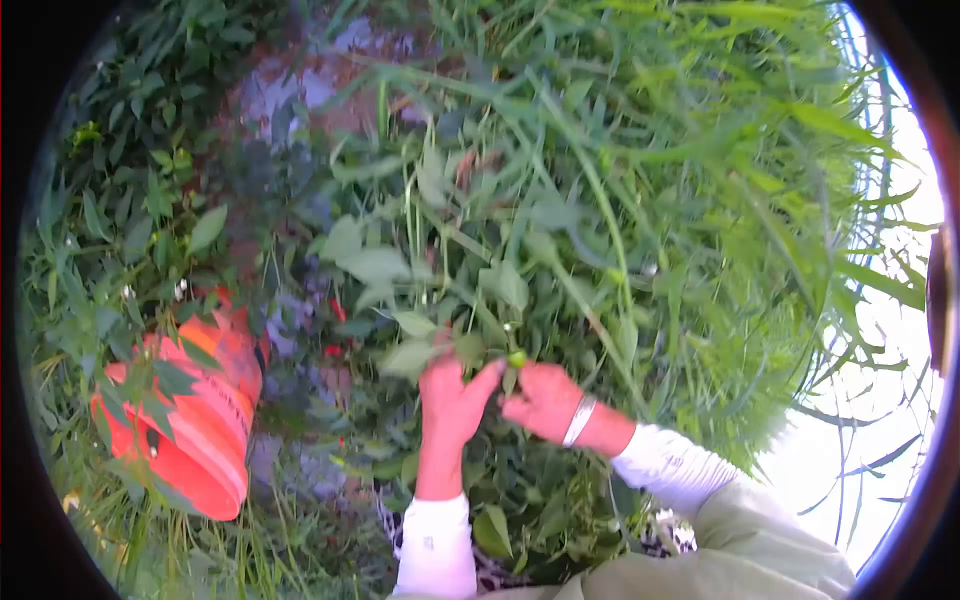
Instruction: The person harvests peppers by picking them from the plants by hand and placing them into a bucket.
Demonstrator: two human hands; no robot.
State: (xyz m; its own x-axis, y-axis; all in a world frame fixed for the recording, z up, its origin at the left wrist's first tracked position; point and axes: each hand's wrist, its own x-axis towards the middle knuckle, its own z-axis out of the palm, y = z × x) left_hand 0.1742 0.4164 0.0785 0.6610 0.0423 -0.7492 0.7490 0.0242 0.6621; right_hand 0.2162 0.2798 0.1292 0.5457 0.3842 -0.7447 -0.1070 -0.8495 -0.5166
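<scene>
Among the leafy plants, my left hand (452, 402) is closed on a green stem, its fingertips partly hidden behind leaves (410, 357) and its thumb pointing right. Close beside it, my right hand (545, 402) has its fingers curled in a pinch at a small green pepper (517, 358) on the plant. The two hands nearly touch at the fingertips. A silver band (579, 421) circles my right wrist, and white sleeves (436, 545) cover both forearms.
An orange-red bucket (225, 440) lies tipped to the left, partly covered by leaves. Small red spots (333, 350) show between plants. Tall grassy leaves (720, 190) crowd the right side, and pale sheeting (315, 85) shows on the ground behind.
</scene>
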